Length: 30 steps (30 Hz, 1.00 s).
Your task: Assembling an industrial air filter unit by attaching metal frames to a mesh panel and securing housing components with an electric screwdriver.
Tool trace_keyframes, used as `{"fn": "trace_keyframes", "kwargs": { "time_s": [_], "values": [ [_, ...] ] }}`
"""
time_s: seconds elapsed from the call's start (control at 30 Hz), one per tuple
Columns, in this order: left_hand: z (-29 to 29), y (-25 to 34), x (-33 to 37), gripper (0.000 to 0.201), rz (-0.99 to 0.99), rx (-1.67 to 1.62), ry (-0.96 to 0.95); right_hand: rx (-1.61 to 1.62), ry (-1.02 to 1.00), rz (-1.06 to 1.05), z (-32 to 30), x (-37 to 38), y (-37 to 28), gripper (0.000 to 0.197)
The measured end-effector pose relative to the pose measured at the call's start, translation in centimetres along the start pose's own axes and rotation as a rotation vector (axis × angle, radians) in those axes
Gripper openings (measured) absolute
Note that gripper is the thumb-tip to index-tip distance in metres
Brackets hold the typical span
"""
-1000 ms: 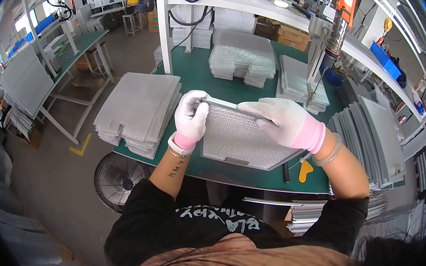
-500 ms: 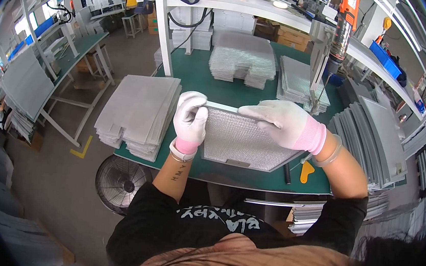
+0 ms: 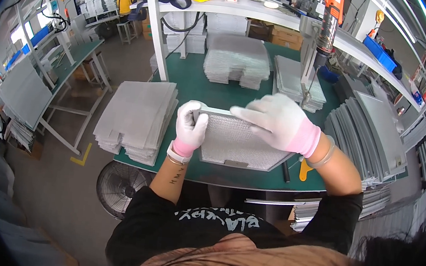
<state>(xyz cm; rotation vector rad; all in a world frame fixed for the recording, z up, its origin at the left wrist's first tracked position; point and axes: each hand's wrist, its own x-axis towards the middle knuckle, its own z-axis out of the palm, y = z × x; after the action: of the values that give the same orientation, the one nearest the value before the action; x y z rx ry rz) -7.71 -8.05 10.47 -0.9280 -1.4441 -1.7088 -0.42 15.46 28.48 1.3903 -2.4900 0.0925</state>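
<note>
Edge handling seems underway mid-frame: left white-gloved hand pinches silver rectangular mesh panel corner; right white-gloved hand half-open; steadiness likely needed next.

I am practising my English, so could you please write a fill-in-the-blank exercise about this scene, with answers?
The left hand holds the mesh panel near its upper ____ corner.
The glove cuff on the right hand is ____.
The table has a ____ top.
In the picture, a round, caged ____ appears below the table.

Missing words: left; pink; green; fan.
</note>
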Motion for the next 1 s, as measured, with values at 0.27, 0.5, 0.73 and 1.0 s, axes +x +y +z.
{"fn": "trace_keyframes", "kwargs": {
  "time_s": [0.27,0.5,0.73,1.0],
  "values": [
    [-1.8,6.2,-0.6,0.010,0.122,0.198,-0.118,0.330,1.311,0.630,8.7,-15.0,-1.8,0.039],
    [-4.2,12.5,-5.6,0.019,0.162,-0.196,-0.809,1.101,1.556,1.435,19.1,-21.8,-5.1,0.049],
    [-4.1,11.4,-7.0,0.048,0.447,-0.121,-0.681,0.992,1.395,1.426,19.6,-22.8,-4.2,0.053],
    [-5.7,14.5,1.5,0.030,0.317,0.351,-0.593,0.018,0.031,1.244,23.1,-20.9,-1.3,0.055]
  ]
}}
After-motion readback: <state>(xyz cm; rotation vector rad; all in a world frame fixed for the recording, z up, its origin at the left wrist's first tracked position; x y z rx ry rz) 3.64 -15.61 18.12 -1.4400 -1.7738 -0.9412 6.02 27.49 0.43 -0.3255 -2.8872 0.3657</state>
